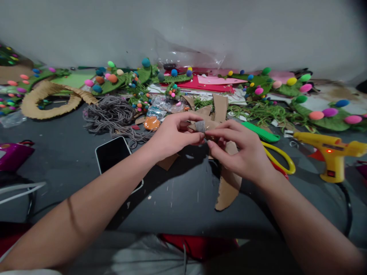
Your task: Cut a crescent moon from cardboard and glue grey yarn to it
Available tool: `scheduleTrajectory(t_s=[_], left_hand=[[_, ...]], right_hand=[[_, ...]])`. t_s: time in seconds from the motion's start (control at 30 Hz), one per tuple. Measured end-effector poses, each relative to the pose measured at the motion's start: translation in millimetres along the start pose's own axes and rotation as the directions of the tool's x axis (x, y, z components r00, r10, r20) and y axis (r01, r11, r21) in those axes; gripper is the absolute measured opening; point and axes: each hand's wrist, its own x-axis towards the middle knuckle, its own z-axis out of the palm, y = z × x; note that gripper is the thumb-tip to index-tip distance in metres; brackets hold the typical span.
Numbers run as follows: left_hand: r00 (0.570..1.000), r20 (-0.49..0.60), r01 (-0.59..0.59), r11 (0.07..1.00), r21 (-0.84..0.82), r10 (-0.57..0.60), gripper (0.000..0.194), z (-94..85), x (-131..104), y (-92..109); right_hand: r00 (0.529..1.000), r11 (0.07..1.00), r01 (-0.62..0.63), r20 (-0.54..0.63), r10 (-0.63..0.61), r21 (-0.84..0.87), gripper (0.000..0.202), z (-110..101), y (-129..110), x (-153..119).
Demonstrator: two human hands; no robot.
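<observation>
Grey yarn (200,126) is wound in close turns around one end of a cardboard piece (212,124) between my hands. My left hand (176,133) is closed on that wrapped end, thumb below and fingers above. From the other side, my right hand (241,147) pinches beside the yarn, its thumb and fingertips nearly meeting; whether they grip cardboard or a loose strand is hard to make out. A curved cardboard piece (229,187) shows below my right hand. Whether it joins the held piece is hidden.
A phone (113,154) and a heap of grey yarn (110,114) are at left, near a tan ring (31,105). On the right are green-handled (260,131) and yellow-handled (282,156) tools and a lit yellow glue gun (331,152). Leaves with pompoms (329,114) line the back.
</observation>
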Motion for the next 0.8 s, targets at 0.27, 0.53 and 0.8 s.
scheduleTrajectory(t_s=[0.27, 0.53, 0.8], left_hand=[[0.999, 0.04, -0.016, 1.0, -0.021, 0.017, 0.035, 1.8, -0.4, -1.9], [1.0, -0.004, -0.015, 0.998, -0.063, 0.014, 0.039, -1.4, 3.1, -6.5], [0.999, -0.039, 0.027, 0.994, -0.107, -0.032, 0.043, 1.1, 2.1, -2.2]], right_hand=[[0.998, 1.0, 0.006, -0.068, -0.006, 0.0, 0.023, -4.3, 2.3, 2.1], [0.988, 0.994, 0.044, -0.146, -0.058, -0.095, 0.02, -7.3, -1.8, 2.3], [0.998, 0.983, 0.059, 0.031, -0.055, -0.176, 0.036, 2.6, 2.3, -4.6]])
